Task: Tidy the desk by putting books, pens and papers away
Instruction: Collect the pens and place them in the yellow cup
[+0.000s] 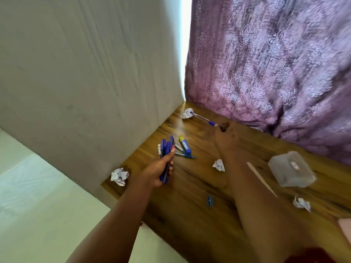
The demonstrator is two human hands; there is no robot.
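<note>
no legible text, marker label blurred; container sticker unreadable

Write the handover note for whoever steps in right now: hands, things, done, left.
Left hand: grips a bunch of blue pens.
Right hand: reaching to the pen near the curtain; grip blurred, cannot tell.
On the desk: glue stick and loose pens, four paper balls, plastic box.
Done: several pens gathered.
Left: remaining pens, paper balls.
</note>
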